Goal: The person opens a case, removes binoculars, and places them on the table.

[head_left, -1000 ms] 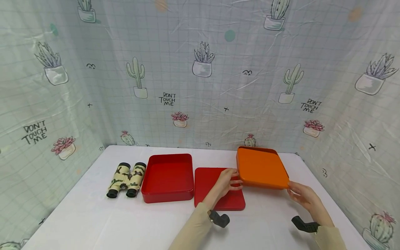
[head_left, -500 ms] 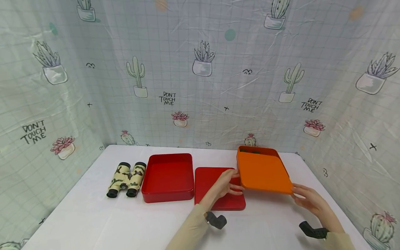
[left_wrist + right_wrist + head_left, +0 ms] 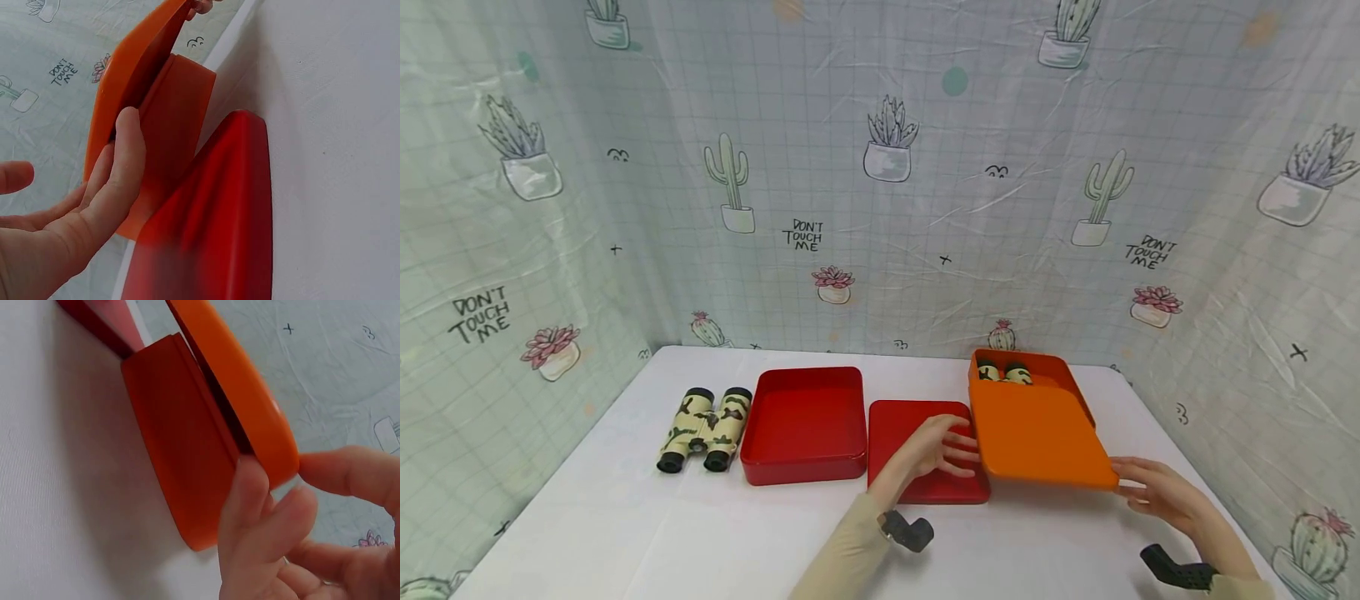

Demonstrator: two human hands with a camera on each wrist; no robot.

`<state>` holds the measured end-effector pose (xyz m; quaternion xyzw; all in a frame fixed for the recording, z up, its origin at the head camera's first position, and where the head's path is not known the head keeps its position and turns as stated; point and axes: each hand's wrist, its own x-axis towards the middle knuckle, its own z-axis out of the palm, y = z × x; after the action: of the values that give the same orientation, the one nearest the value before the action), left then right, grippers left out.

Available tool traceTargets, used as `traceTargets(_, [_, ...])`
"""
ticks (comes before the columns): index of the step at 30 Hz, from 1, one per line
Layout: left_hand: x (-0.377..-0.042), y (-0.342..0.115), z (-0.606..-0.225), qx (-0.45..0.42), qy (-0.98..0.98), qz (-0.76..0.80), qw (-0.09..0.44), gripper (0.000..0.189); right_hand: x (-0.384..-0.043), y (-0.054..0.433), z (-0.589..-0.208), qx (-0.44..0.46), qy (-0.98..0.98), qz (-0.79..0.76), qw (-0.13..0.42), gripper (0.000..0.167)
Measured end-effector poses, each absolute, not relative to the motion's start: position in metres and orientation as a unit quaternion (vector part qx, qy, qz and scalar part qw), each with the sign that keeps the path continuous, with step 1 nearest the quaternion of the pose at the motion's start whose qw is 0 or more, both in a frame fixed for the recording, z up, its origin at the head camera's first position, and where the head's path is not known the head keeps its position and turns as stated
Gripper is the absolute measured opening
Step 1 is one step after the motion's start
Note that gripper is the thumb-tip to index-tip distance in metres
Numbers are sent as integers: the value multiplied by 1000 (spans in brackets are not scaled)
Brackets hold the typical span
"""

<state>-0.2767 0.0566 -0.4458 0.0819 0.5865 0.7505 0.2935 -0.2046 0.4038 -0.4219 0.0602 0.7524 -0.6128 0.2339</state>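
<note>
Right hand point(image 3: 1165, 500) pinches one orange rectangular lid point(image 3: 1045, 437), tilted over one orange box point(image 3: 1056, 367) at right of frame, two camouflage-patterned barrel ends point(image 3: 988, 372) showing; left hand point(image 3: 928, 450), fingers extended, meets its left edge. Centre: one red square box point(image 3: 805, 472), one red flat lid point(image 3: 898, 425). Left: one pair of camouflage-patterned binoculars point(image 3: 727, 422).

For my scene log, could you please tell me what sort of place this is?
Probably a staged tabletop booth: a white table with cactus-print sheeting behind and on both sides.
</note>
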Motion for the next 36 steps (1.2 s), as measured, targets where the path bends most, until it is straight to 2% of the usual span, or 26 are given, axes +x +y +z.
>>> traceTargets(7, [-273, 51, -445, 92, 610, 711, 338, 46, -198, 412, -423, -23, 729, -615, 298, 25])
traceTargets(15, [-269, 46, -448, 103, 599, 689, 395, 49, -191, 415, -421, -68, 700, -613, 360, 34])
traceTargets(22, [-267, 43, -451, 119, 600, 670, 421, 49, -188, 416, -420, -91, 656, -630, 407, 42])
traceTargets(30, [-262, 38, -452, 136, 591, 657, 448, 48, -185, 417, -419, -55, 665, -622, 411, 42])
traceTargets(36, [-259, 40, -451, 145, 590, 655, 449, 48, -180, 420, -417, -50, 658, -624, 419, 46])
